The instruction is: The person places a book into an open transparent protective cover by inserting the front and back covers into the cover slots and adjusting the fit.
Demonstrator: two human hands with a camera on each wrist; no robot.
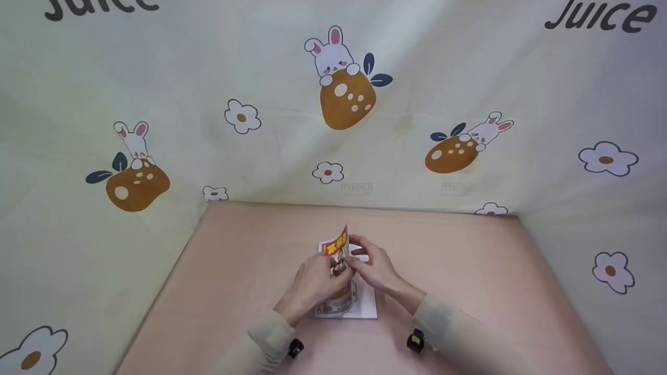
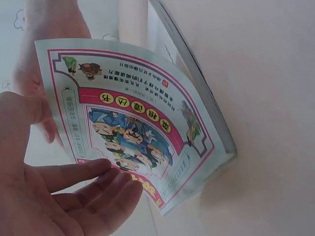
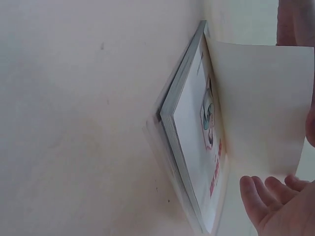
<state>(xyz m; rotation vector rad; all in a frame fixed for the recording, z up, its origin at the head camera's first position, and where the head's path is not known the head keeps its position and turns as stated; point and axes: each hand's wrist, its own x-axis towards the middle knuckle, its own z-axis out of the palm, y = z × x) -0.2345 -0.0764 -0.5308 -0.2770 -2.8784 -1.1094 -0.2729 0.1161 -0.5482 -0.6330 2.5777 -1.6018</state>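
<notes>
A thin book (image 1: 366, 308) lies on the table, its printed front cover (image 2: 133, 113) raised and bowed upward. My left hand (image 1: 312, 281) holds this cover near its free edge, fingers against the printed outside. The right hand (image 1: 378, 268) is on the cover's inner side, thumb close to the same edge and to the left thumb. Its loosely bent fingertips (image 3: 275, 189) are right by the border of the plain inside (image 3: 266, 108). Below the cover shows a white title page (image 3: 192, 118) with a small coloured picture and red lettering.
The table (image 1: 234, 260) has a smooth pinkish top. A pale curtain (image 1: 281, 67) printed with rabbits, fruit and flowers surrounds its back and sides. Dark wrist devices (image 1: 416, 341) show below both sleeves, near the front.
</notes>
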